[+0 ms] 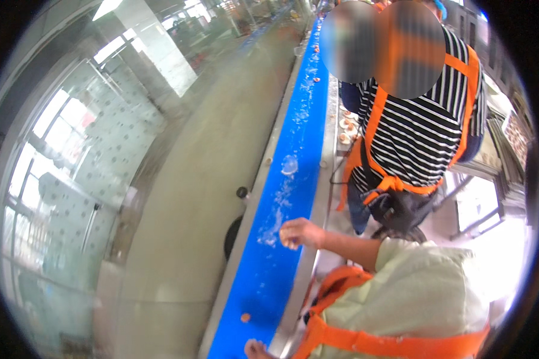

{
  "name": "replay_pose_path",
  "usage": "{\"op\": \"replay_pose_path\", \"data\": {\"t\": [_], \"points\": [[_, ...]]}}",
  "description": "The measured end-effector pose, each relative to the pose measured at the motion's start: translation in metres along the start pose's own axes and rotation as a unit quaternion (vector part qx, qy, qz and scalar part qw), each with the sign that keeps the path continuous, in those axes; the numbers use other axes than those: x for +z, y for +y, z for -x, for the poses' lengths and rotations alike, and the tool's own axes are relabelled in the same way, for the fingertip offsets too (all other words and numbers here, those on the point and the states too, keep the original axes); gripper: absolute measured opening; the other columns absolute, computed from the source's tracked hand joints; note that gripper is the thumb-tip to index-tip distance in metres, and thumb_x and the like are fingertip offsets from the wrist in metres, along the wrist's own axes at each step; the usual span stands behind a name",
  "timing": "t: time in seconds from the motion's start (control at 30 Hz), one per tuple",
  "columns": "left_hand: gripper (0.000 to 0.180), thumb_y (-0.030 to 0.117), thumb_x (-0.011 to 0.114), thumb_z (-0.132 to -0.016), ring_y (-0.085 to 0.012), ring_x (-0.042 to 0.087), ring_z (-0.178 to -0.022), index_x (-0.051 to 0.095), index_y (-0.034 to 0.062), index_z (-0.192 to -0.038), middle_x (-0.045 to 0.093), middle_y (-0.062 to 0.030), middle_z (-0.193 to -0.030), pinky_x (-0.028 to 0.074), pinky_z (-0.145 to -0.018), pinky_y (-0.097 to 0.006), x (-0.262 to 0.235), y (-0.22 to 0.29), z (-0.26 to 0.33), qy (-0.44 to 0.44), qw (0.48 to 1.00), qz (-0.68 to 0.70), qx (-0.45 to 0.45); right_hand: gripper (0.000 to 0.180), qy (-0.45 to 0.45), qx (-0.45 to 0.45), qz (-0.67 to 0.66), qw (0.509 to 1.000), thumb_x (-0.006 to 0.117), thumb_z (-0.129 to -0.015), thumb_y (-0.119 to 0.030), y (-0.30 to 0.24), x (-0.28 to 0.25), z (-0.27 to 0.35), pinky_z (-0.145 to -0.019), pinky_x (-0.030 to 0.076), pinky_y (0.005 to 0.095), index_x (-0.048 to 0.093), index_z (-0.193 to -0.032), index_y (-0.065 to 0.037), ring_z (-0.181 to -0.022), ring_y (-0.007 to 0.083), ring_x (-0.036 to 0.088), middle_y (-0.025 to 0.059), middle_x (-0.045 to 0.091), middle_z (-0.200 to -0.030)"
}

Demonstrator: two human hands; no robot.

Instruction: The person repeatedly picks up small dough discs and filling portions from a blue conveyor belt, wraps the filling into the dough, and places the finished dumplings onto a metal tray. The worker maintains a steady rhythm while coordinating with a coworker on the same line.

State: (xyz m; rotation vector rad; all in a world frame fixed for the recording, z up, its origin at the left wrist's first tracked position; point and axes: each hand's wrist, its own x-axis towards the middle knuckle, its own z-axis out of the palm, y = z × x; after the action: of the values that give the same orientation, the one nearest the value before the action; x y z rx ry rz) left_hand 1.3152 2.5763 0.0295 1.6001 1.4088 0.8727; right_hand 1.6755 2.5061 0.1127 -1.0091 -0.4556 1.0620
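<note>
My right hand (300,233) is over the near side of a long blue conveyor belt (269,281), its fingers curled together. Whatever they hold is hidden or blurred. At the lower edge of the picture, part of my left hand (257,348) shows beside the belt's surface. Its visible fingers look bent and pressed together, and anything in them is hidden. Just beyond it a small round orange-brown piece (245,318) lies on the belt. Farther up, a clear, roundish piece (289,165) rests among scattered wet, whitish bits.
Along the belt runs a metal edge (305,269). A co-worker in a striped shirt (413,137) with orange straps stands farther up. Near them are several pale shell-like pieces (347,128). Stacked trays (509,149) stand at the right; a glass partition (90,155) is at the left.
</note>
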Motion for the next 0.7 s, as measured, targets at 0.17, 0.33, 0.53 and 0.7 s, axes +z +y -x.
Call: {"op": "replay_pose_path", "data": {"t": [0.17,0.33,0.53,0.7], "points": [[0.022,0.007,0.056,-0.067,-0.0121,0.048,-0.06,0.053,-0.0009,-0.087,0.052,-0.0065,-0.076,0.037,-0.046,-0.02,-0.004,-0.03,-0.005,0.087,0.98,0.17,-0.056,0.008,0.027,-0.028,0.011,0.999,0.054,-0.074,-0.012,-0.002,0.012,0.001,-0.049,0.037,0.0241,0.052,-0.071,-0.005,-0.054,0.0126,0.048,0.0054,0.054,-0.064],[0.02,0.006,0.055,-0.072,-0.0122,0.048,-0.06,0.052,0.0018,-0.091,0.054,-0.0059,-0.08,0.037,-0.046,-0.02,-0.009,-0.041,-0.009,0.1,0.97,0.213,-0.063,0.009,0.011,-0.072,-0.105,0.992,0.056,-0.068,0.001,-0.006,0.015,-0.009,-0.046,0.036,0.0252,0.05,-0.067,-0.006,-0.051,0.0133,0.048,0.0063,0.053,-0.06],[0.018,0.008,0.053,-0.072,-0.0134,0.047,-0.067,0.053,0.0008,-0.088,0.052,-0.0051,-0.082,0.039,-0.055,-0.023,0.009,-0.002,-0.004,0.098,0.977,0.171,-0.075,0.008,-0.009,-0.078,-0.095,0.992,0.055,-0.071,-0.001,-0.016,0.009,-0.019,-0.048,0.037,0.024,0.051,-0.067,-0.006,-0.054,0.0124,0.048,0.0061,0.054,-0.064],[0.023,0.007,0.056,-0.071,-0.0131,0.051,-0.072,0.053,0.004,-0.094,0.054,-0.0049,-0.089,0.039,-0.058,-0.023,0.025,0.001,-0.019,0.082,0.976,0.189,-0.073,0.005,-0.043,-0.054,-0.062,0.996,0.057,-0.074,-0.007,-0.021,0.003,-0.048,-0.049,0.035,0.0221,0.056,-0.079,-0.004,-0.056,0.0096,0.047,0.006,0.056,-0.071]]}}
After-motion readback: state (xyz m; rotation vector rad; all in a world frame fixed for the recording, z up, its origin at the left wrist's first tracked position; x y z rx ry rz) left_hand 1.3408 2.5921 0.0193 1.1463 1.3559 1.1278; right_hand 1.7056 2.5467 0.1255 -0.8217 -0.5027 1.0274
